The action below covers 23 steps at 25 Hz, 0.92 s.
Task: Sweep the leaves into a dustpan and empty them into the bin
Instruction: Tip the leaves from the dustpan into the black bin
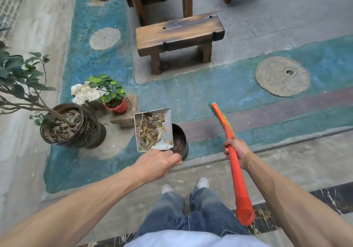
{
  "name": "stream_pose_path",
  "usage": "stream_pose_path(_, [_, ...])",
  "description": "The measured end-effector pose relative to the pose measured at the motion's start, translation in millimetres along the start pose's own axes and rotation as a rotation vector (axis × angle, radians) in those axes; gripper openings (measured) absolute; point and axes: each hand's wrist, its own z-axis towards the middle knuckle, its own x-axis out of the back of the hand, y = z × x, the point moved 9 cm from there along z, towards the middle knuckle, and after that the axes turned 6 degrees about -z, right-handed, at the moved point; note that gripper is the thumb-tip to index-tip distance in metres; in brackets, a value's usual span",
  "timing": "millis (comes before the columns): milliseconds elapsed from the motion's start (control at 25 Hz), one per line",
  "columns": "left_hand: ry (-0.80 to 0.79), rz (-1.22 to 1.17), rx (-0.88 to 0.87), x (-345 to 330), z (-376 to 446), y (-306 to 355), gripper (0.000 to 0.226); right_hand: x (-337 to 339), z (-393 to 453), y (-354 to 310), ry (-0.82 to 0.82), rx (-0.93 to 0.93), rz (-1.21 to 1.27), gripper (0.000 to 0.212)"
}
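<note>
A person in jeans (193,212) and white shoes (202,182) stands on a paved courtyard, the left hand (156,163) grasping the near end of a metal dustpan (168,116) loaded with dry leaves (150,131). The pan is held over the left rim of a dark round bin (181,141), which stands on the blue-painted ground (191,91) near the stone kerb (210,162). The right hand (236,151) is clenched round the orange handle of a broom (233,162), its green bristles raised toward the painted strip. Left of the bin sit a small plant in a red pot (118,107) on a stone block and a large dark planter (76,126). A wooden stool (179,32) stands beyond
</note>
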Motion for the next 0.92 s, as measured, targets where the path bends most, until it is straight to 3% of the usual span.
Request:
stream_pose_path(360, [-0.167,0.071,-0.1,-16,-34,15,0.009,-5,-1,3,0.012,-0.026,0.023,0.022])
stream_pose_path(520, [-0.262,0.097,-0.106,-27,-46,17,0.025,-11,-3,4,0.007,-0.033,0.012,0.021])
stream_pose_path(640, [-0.283,0.079,-0.144,-31,-49,22,0.017,-18,-7,5,-0.001,-0.019,-0.003,0.022])
stream_pose_path(720, [-0.283,0.101,-0.192,-38,-54,27,0.023,-22,-8,7,-0.007,-0.013,-0.024,0.023])
stream_pose_path(840, [-0.416,0.126,-0.233,-54,-62,33,0.012,-27,-11,8,-0.013,-0.004,-0.054,0.024])
stream_pose_path(920, [-0.402,0.166,-0.239,-59,-63,33,0.011,-28,-13,9,-0.016,-0.003,-0.058,0.025])
